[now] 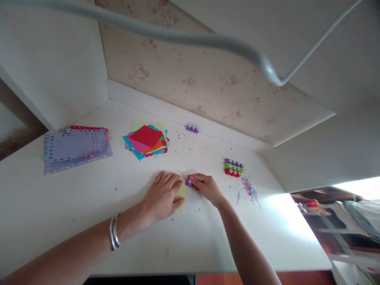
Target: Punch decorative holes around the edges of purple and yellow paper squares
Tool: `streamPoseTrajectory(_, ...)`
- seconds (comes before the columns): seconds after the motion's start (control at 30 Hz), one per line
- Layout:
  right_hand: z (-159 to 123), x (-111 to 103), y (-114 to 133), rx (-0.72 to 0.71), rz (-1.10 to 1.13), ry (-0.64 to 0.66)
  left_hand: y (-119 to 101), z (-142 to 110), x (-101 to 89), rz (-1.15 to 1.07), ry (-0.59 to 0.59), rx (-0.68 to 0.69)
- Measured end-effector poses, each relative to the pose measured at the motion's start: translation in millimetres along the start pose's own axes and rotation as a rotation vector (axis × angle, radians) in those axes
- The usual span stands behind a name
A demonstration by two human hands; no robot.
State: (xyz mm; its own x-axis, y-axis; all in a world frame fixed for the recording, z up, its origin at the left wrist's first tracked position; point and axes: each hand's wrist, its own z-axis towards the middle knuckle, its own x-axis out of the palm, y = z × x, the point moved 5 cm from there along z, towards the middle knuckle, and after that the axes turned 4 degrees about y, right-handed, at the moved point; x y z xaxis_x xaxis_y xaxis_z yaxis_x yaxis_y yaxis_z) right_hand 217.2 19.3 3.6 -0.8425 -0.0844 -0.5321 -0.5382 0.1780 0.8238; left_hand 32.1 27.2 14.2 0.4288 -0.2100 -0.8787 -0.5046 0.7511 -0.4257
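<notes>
A small pale yellow sheet of paper lies on the white table, partly covered by my left hand. That hand rests on it with its fingers spread. Along the sheet's right edge runs a row of small marks. At the upper right corner of the sheet, my right hand pinches a small purple craft punch, whose lower part touches the paper edge. My fingers hide some of the punch.
Punched purple and blue sheets lie at the left, and a stack of coloured paper behind my left hand. Purple punches stand by the wall. Purple, green and red punches stand right, near paper scraps.
</notes>
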Motion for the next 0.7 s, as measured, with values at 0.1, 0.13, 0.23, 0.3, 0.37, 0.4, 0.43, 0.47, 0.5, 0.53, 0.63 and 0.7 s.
streamPoseTrajectory(0.1, -4, -11, -9, 0.016, 0.028, -0.047, 1, 0, -1.5, 0.007, -0.012, 0.008)
streamPoseTrajectory(0.13, -6, -17, -12, 0.024, 0.028, -0.062, 1, 0, -2.1, 0.007, -0.014, 0.007)
streamPoseTrajectory(0.23, -13, -33, -18, 0.044, -0.021, -0.124, 1, 1, -3.8, 0.005, -0.013, -0.007)
streamPoseTrajectory(0.3, -19, -43, -15, 0.029, -0.122, -0.220, 1, 2, -4.3, 0.004, -0.002, -0.014)
streamPoseTrajectory(0.37, -25, -48, -7, -0.013, -0.265, -0.310, 0, 3, -3.8, 0.003, 0.014, -0.016)
streamPoseTrajectory(0.4, -28, -48, -2, -0.035, -0.338, -0.332, 0, 3, -3.3, 0.002, 0.023, -0.014)
streamPoseTrajectory(0.43, -29, -46, 2, -0.051, -0.405, -0.330, -1, 3, -2.5, 0.001, 0.030, -0.010)
streamPoseTrajectory(0.47, -29, -43, 5, -0.061, -0.465, -0.312, -1, 3, -1.6, 0.000, 0.037, -0.005)
streamPoseTrajectory(0.5, -29, -40, 8, -0.067, -0.516, -0.287, -1, 3, -0.6, -0.002, 0.042, 0.001)
streamPoseTrajectory(0.53, -29, -38, 10, -0.073, -0.558, -0.261, -1, 3, 0.4, -0.005, 0.046, 0.009)
streamPoseTrajectory(0.63, -29, -39, 14, -0.111, -0.604, -0.200, 0, 3, 3.5, -0.017, 0.061, 0.038)
streamPoseTrajectory(0.7, -29, -45, 15, -0.128, -0.559, -0.157, 0, 4, 5.3, -0.026, 0.081, 0.061)
